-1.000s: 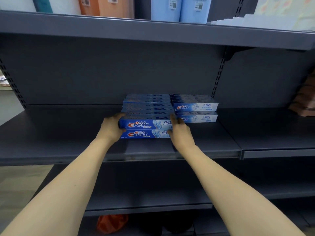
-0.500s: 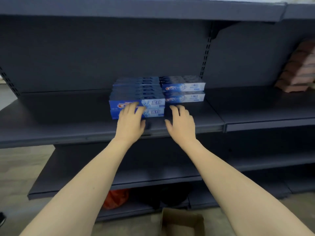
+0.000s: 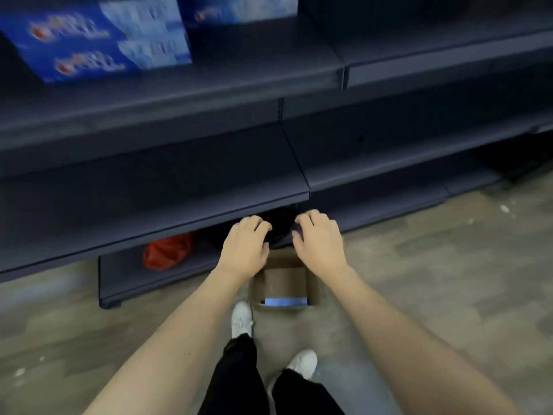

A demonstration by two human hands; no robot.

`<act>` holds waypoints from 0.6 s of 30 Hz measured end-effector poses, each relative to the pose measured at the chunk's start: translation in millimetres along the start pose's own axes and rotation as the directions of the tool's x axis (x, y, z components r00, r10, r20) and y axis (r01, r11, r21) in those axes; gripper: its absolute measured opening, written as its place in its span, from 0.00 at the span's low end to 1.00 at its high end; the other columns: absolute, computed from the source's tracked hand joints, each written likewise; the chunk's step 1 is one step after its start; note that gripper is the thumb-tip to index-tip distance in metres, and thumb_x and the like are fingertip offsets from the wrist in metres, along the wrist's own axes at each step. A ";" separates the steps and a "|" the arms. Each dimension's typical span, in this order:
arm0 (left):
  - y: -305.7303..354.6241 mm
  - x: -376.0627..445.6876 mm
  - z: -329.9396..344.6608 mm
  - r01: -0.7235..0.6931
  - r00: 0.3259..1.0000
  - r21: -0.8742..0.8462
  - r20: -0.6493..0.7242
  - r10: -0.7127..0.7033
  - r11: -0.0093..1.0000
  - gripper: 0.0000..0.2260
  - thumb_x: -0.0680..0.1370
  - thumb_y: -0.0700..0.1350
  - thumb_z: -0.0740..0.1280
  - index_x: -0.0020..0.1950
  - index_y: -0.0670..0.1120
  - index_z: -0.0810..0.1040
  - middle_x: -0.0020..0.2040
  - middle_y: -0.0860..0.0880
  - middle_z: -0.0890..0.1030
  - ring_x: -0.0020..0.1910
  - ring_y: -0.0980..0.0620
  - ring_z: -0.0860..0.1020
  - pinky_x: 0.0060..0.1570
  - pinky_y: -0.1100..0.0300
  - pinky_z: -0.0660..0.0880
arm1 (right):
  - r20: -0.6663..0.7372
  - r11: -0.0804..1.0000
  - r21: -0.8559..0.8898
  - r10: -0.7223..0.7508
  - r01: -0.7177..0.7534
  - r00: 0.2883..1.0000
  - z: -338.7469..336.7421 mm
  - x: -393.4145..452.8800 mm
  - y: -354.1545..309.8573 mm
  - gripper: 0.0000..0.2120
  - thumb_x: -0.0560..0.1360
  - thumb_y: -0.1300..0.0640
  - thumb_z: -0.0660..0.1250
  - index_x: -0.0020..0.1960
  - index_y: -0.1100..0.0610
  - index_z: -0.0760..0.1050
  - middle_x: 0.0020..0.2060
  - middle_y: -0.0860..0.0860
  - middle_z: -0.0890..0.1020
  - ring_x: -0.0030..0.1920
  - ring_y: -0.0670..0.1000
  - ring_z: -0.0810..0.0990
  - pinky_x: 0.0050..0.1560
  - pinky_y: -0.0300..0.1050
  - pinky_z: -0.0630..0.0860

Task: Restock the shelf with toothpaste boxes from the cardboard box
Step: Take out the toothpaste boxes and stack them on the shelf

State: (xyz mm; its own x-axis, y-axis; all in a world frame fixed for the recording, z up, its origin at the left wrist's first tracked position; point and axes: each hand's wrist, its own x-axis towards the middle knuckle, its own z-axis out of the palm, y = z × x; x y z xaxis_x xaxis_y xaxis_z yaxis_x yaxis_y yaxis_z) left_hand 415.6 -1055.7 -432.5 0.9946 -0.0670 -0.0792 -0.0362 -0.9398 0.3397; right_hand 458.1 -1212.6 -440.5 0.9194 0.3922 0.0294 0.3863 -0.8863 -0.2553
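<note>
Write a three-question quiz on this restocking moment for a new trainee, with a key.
1. True or false: the left hand holds a toothpaste box.
2. Where does the cardboard box stand? A on the shelf; B on the floor below the hands; C under one arm.
3. Fill in: the stacked toothpaste boxes lie on the ____ shelf in view.

Key
1. False: both it and the right hand hold nothing, fingers loosely curled.
2. B; one blue box shows inside.
3. Top.
</note>
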 end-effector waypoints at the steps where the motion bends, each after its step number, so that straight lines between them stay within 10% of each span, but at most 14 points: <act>1: -2.1 2.1 17.0 0.010 0.999 0.003 0.052 -0.010 1.000 0.16 0.75 0.40 0.65 0.63 0.43 0.75 0.60 0.45 0.76 0.61 0.44 0.73 0.60 0.53 0.68 | 0.061 1.000 0.006 0.015 -0.015 0.998 16.8 -6.6 9.0 0.12 0.65 0.57 0.76 0.46 0.58 0.79 0.40 0.54 0.80 0.38 0.58 0.80 0.37 0.46 0.75; 6: -25.4 15.9 116.6 0.097 0.949 0.009 0.302 -0.095 0.995 0.17 0.78 0.44 0.61 0.67 0.46 0.69 0.64 0.49 0.71 0.64 0.48 0.68 0.63 0.57 0.64 | 0.428 0.996 0.028 0.061 -0.081 0.902 110.4 -31.4 60.2 0.17 0.77 0.55 0.61 0.65 0.57 0.71 0.59 0.54 0.75 0.61 0.57 0.72 0.59 0.47 0.67; 18: -114.6 78.9 381.2 0.202 0.610 0.191 0.743 -0.276 0.961 0.18 0.79 0.46 0.62 0.67 0.43 0.71 0.65 0.43 0.74 0.62 0.44 0.74 0.60 0.53 0.73 | 0.806 0.972 -0.049 0.174 -0.228 0.566 368.1 -2.3 147.3 0.25 0.76 0.58 0.65 0.71 0.60 0.64 0.66 0.59 0.71 0.67 0.59 0.70 0.65 0.48 0.70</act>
State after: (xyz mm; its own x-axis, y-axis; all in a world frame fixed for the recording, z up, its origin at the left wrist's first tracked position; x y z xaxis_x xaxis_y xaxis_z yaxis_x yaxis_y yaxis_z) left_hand 461.2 -1080.9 -835.0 0.5450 -0.0305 -0.8379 0.1477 -0.9802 0.1318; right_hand 485.6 -1253.5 -833.9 0.5282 0.2664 -0.8062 0.1697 -0.9635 -0.2072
